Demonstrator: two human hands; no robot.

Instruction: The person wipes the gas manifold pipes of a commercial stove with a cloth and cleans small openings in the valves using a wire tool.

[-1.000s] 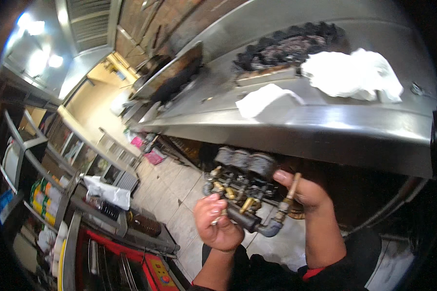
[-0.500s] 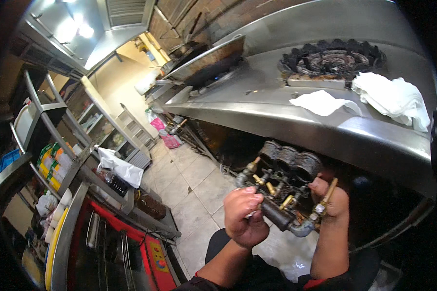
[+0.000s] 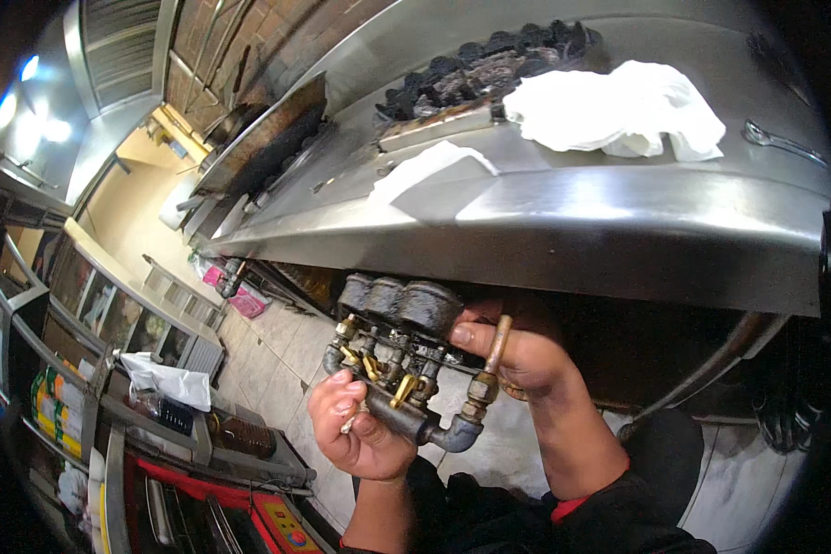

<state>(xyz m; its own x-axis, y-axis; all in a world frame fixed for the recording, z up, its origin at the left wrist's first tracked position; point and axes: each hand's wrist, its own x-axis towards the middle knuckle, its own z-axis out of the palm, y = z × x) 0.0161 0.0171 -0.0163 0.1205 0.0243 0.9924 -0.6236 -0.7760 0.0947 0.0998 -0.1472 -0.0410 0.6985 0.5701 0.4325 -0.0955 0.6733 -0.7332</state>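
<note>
A gas burner assembly [image 3: 406,360] is held up below the counter's front edge. It has three blackened round cups in a row, brass valves with small levers, and a dark pipe ending in a grey elbow and an upright copper-coloured tube. My right hand [image 3: 522,355] grips it by the cup nearest that tube, thumb in front, other fingers partly hidden. Closed at the front of the pipe, my left hand [image 3: 355,429] pinches a small whitish scrap [image 3: 348,423] between thumb and fingers. Whether its fingers also bear the pipe's weight is unclear.
On the steel counter [image 3: 563,198] lie a crumpled white cloth [image 3: 619,111], a flatter white cloth [image 3: 434,171] and a wrench [image 3: 785,143]. A black ring burner [image 3: 489,69] sits behind them. Shelving and a red appliance [image 3: 203,485] stand at left.
My view has swung to the right, bringing the wrench into sight. Both hands still hold the burner assembly and scrap, now tilted slightly differently and further left in the picture.
</note>
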